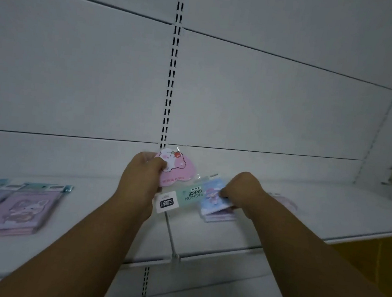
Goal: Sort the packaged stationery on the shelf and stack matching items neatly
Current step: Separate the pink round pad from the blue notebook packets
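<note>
Packets in both hands: left hand [142, 176] pinches a pink packet [178, 170], right hand [241, 189] grips blue packets [214, 196] above the shelf [304, 208]; slick wrappers could slip.

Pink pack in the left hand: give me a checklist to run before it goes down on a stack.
1. Left hand grips the pink pack: ok.
2. Right hand pinches the blue pack: ok.
3. Pink pack lifted off the shelf: ok.
4. Matching pink stack to receive it: cannot tell; a faint pinkish pack lies behind the right hand.
5. Purple stack at left is a match: not ok, different design.
</note>
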The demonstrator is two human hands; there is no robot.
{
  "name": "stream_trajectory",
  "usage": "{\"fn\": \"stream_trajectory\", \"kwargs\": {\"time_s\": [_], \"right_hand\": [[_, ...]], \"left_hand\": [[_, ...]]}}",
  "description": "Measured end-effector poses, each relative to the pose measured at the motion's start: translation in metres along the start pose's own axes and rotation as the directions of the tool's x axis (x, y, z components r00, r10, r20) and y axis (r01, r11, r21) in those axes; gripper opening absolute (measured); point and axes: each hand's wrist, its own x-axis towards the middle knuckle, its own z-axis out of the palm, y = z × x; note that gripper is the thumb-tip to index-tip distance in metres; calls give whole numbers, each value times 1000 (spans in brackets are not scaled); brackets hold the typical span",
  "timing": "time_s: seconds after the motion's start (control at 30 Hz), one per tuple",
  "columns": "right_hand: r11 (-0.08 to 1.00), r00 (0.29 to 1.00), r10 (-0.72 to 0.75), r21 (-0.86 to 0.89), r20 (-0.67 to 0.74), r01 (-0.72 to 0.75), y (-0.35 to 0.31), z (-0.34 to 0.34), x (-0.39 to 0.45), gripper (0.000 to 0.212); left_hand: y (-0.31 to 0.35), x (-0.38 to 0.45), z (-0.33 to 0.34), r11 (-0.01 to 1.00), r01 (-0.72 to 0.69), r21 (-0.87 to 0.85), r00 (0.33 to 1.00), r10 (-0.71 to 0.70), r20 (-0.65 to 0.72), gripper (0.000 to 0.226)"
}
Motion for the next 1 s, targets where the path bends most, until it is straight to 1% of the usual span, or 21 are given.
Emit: {"fn": "stream_trajectory", "kwargs": {"time_s": [0.03, 0.1, 0.13, 0.2, 0.23, 0.27, 0.3, 0.33, 0.37, 0.4, 0.43, 0.47, 0.5, 0.57, 0.6, 0.63, 0.73, 0.8, 0.9, 0.97, 1.0], "right_hand": [[996, 999, -37, -80, 0, 37, 3, 1, 1, 14], [958, 993, -120, -264, -9, 114, 9, 2, 5, 33], [930, 987, -160, -337, -5, 149, 12, 1, 6, 37], [884, 969, -248, -409, 2, 227, 20, -2, 8, 41], [876, 954, -299, -397, -6, 273, 25, -6, 9, 40], [892, 941, -339, -327, -24, 313, 29, -10, 8, 38], [920, 931, -362, -180, -46, 348, 32, -15, 7, 42], [946, 947, -317, 52, -45, 320, 35, -20, 3, 48], [920, 970, -242, 320, 17, 224, 37, -25, -1, 53], [843, 977, -176, 532, 124, 84, 41, -31, -4, 55], [757, 961, -162, 653, 226, -27, 45, -39, -7, 53], [693, 942, -183, 717, 280, -79, 51, -48, -9, 46], [635, 936, -204, 766, 286, -96, 56, -57, -10, 37], [538, 959, -191, 840, 208, -75, 67, -78, -6, 23], [517, 978, -157, 855, 137, -37, 74, -95, 0, 19], [529, 987, -137, 849, 79, 5, 81, -111, 5, 16], [650, 989, -145, 750, -32, 120, 100, -159, 21, 13], [747, 986, -140, 644, -89, 165, 119, -188, 31, 13], [901, 973, -147, 380, -181, 207, 147, -217, 58, 6], [943, 966, -170, 252, -192, 216, 158, -219, 78, 5], [953, 966, -192, 201, -174, 226, 162, -218, 90, 6]], "left_hand": [[-1, -2, 5, 1000, -4, -2, 1000, 4, -24, 15], [-5, -7, 15, 1000, -7, -12, 998, 6, -66, 15], [-6, -10, 20, 1000, -13, -9, 997, 12, -80, 14], [-8, -15, 31, 999, -17, -32, 995, 14, -101, 12], [-10, -16, 37, 998, -22, -58, 994, 15, -111, 11], [-11, -18, 42, 996, -29, -80, 993, 20, -118, 12], [-13, -20, 49, 995, -36, -97, 992, 24, -122, 14], [-15, -21, 56, 992, -36, -118, 992, 22, -121, 16], [-18, -23, 65, 989, -28, -148, 993, 11, -115, 18], [-21, -24, 75, 983, -11, -185, 995, -8, -99, 19], [-25, -25, 87, 973, 14, -228, 997, -32, -73, 19], [-29, -27, 99, 962, 44, -269, 998, -56, -35, 20], [-35, -28, 113, 953, 72, -294, 997, -71, 16, 20], [-44, -31, 141, 957, 123, -264, 988, -93, 125, 19], [-48, -30, 159, 961, 160, -225, 975, -118, 188, 19], [-48, -30, 172, 962, 191, -194, 961, -142, 238, 17], [-48, -26, 204, 961, 215, -176, 926, -144, 348, 11], [-55, -31, 229, 987, 156, -41, 918, -130, 375, 7], [-70, -40, 266, 981, 58, 184, 923, -123, 365, 7], [-79, -38, 280, 951, -4, 309, 940, -102, 326, 14], [-83, -36, 285, 922, -43, 385, 946, -86, 312, 18]]}}
